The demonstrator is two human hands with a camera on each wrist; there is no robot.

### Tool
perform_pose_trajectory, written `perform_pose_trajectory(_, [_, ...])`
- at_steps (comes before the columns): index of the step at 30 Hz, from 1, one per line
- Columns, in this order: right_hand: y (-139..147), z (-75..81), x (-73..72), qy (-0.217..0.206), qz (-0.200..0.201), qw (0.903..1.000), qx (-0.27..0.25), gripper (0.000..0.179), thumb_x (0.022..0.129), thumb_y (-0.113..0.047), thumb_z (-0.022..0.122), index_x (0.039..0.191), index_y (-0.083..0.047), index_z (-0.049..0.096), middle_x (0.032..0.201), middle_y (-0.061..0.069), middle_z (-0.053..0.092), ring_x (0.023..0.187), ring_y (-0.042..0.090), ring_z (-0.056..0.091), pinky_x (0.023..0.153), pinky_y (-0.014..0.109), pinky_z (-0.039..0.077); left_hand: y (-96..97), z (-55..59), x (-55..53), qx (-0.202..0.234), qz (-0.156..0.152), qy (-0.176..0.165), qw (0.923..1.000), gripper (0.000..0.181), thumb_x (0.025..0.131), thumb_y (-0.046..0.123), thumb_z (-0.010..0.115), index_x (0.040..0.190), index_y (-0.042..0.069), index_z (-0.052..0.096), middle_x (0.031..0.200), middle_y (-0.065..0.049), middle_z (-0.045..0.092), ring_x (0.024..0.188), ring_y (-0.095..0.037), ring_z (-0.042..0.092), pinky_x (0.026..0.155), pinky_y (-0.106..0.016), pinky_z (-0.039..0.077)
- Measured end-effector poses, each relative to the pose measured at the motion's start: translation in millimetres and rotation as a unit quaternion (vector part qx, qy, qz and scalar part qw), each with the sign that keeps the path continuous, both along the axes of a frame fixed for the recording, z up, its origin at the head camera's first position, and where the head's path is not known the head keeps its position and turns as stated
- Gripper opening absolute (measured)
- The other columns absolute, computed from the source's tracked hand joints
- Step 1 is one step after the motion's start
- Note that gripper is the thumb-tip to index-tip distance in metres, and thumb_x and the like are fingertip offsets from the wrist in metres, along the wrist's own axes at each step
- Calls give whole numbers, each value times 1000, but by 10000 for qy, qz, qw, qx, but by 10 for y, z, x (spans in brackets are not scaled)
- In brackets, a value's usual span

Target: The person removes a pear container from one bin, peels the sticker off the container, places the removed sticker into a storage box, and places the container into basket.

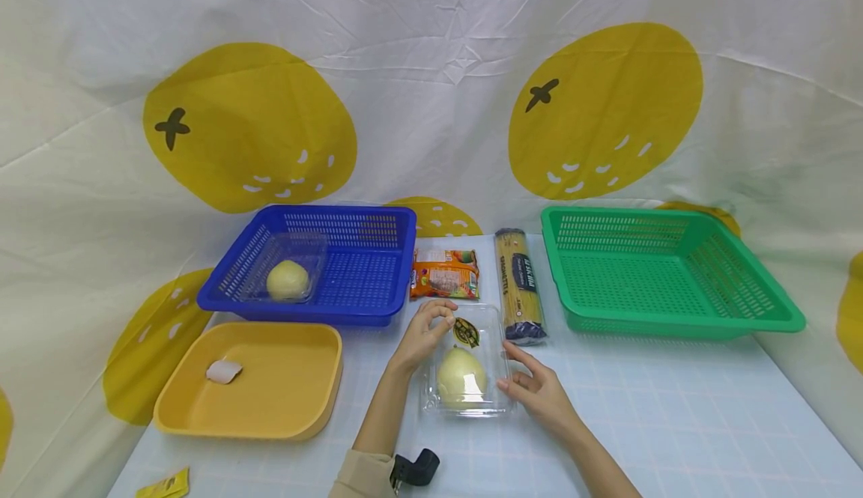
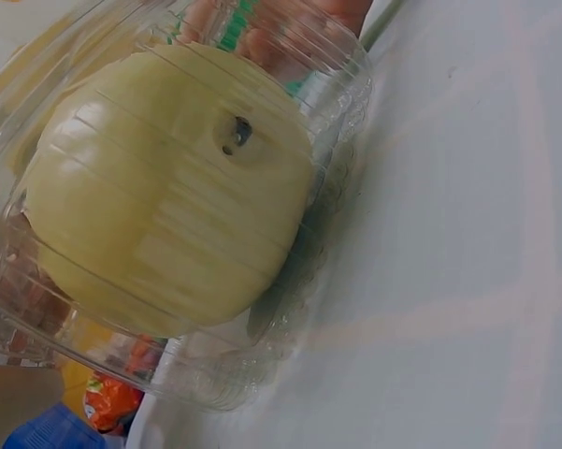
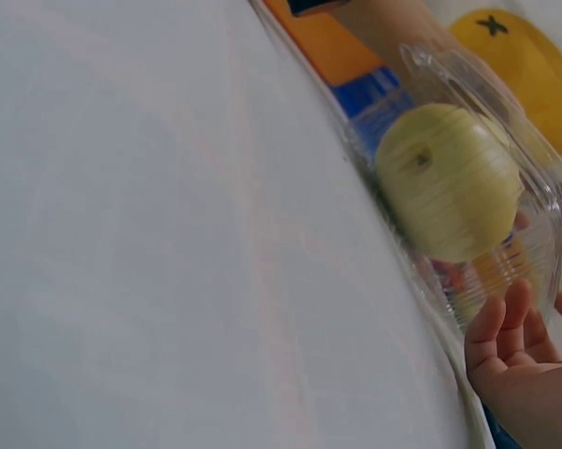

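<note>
A clear plastic clamshell box (image 1: 491, 337) lies on the table in front of me, its lid down over a pale yellow pear (image 1: 461, 378). The lid bears a black and gold label (image 1: 466, 332). My left hand (image 1: 425, 335) pinches the box's back left edge between thumb and fingers. On the other side, my right hand (image 1: 539, 391) holds the right rim, thumb and index finger spread along it. In the right wrist view, that hand's fingers (image 3: 514, 313) curl beside the box wall. The left wrist view shows the pear (image 2: 168, 206) close up through ribbed plastic.
A blue basket (image 1: 364, 311) holds another boxed pear (image 1: 288, 281). The yellow tray (image 1: 270, 427) contains a small pale piece (image 1: 223, 371). Behind the box lie an orange packet (image 1: 445, 275) and spaghetti (image 1: 519, 288). A green basket (image 1: 674, 326) stands right; a yellow sachet (image 1: 164, 484) lies front left.
</note>
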State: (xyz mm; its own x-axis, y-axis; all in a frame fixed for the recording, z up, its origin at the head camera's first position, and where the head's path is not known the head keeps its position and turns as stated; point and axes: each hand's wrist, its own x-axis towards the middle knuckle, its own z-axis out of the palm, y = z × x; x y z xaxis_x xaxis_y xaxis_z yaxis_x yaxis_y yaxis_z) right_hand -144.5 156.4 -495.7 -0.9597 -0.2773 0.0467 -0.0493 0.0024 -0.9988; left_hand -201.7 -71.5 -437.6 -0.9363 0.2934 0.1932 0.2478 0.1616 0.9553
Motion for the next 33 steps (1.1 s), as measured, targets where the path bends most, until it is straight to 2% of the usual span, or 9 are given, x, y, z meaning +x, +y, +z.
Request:
perform_pose_trajectory(1, [1, -3, -2, -10, -16, 10000, 4, 68, 85, -1, 66, 143, 3, 32, 134, 29, 38, 76, 6, 58, 65, 18, 50, -1, -9, -6, 6, 3, 21, 10000, 13, 91, -2, 51, 83, -10, 55, 120, -23, 52, 123, -37, 36, 107, -56, 21])
perform_pose_trajectory(8, [5, -17, -6, 57, 14, 10000, 3, 68, 85, -3, 66, 143, 3, 31, 133, 29, 37, 76, 6, 59, 65, 18, 50, -11, -295, -170, 152, 42, -15, 9999, 13, 92, 2, 53, 83, -7, 57, 121, -18, 53, 124, -33, 36, 107, -56, 19])
perform_pose_trajectory(12, [6, -25, -5, 92, 18, 10000, -24, 68, 85, -2, 65, 143, 4, 31, 132, 30, 37, 77, 6, 60, 66, 18, 51, -12, -313, -183, 171, 43, -67, 9998, 15, 93, 5, 53, 83, -5, 57, 122, -14, 53, 126, -31, 34, 108, -56, 18])
perform_pose_trajectory(22, [-3, -3, 1, 58, 5, 10000, -13, 68, 85, -1, 65, 143, 4, 31, 133, 30, 37, 76, 6, 58, 65, 18, 50, -23, -325, -186, 153, 6, -39, 9999, 18, 94, 8, 52, 83, -5, 58, 122, -14, 53, 126, -31, 33, 108, -56, 18])
perform_pose_trajectory(29, [-12, 25, 13, 66, 31, 10000, -41, 68, 85, 0, 64, 143, 5, 30, 134, 31, 36, 76, 5, 58, 65, 18, 50, -29, -349, -186, 125, -17, 318, 9994, 21, 95, 14, 50, 80, -1, 55, 118, -12, 54, 122, -33, 36, 104, -59, 21])
perform_pose_trajectory(33, [-11, 26, 15, 20, 42, 10000, -49, 68, 85, 0, 64, 144, 4, 30, 135, 31, 36, 76, 5, 58, 65, 18, 50, -30, -332, -185, 186, -28, 78, 9998, 19, 95, 11, 51, 82, -3, 55, 120, -14, 53, 125, -33, 35, 107, -58, 18])
